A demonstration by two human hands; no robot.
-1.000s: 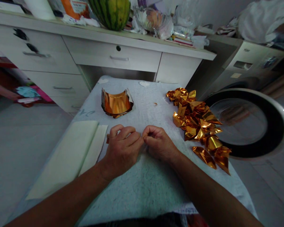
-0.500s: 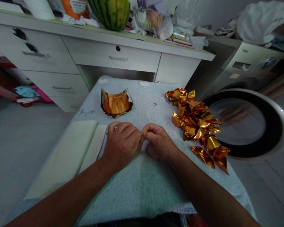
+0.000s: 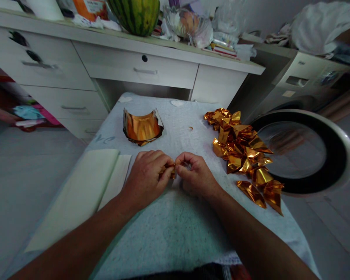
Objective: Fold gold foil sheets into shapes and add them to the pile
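Note:
Between my hands, at the middle of the cloth-covered table, is a small piece of gold foil [image 3: 172, 174], mostly hidden by fingers. My left hand [image 3: 150, 175] is closed around it. My right hand [image 3: 194, 171] pinches at its right end, fingertips touching those of my left hand; what lies in that pinch is too small to make out. Beyond my left hand stands a curved stack of gold foil sheets [image 3: 142, 126] with dark edges. To the right lies a pile of folded gold foil pieces [image 3: 239, 144].
Pale folded paper or cloth [image 3: 76, 194] lies on the table's left side. A white drawer cabinet [image 3: 140, 64] stands behind, with a watermelon [image 3: 135, 15] and a glass bowl [image 3: 186, 23] on it. An open washing machine door [image 3: 297, 151] is at the right.
My left hand has turned slightly, so more of the gold foil shows between its fingers. My right hand stays almost in place. The view has shifted slightly.

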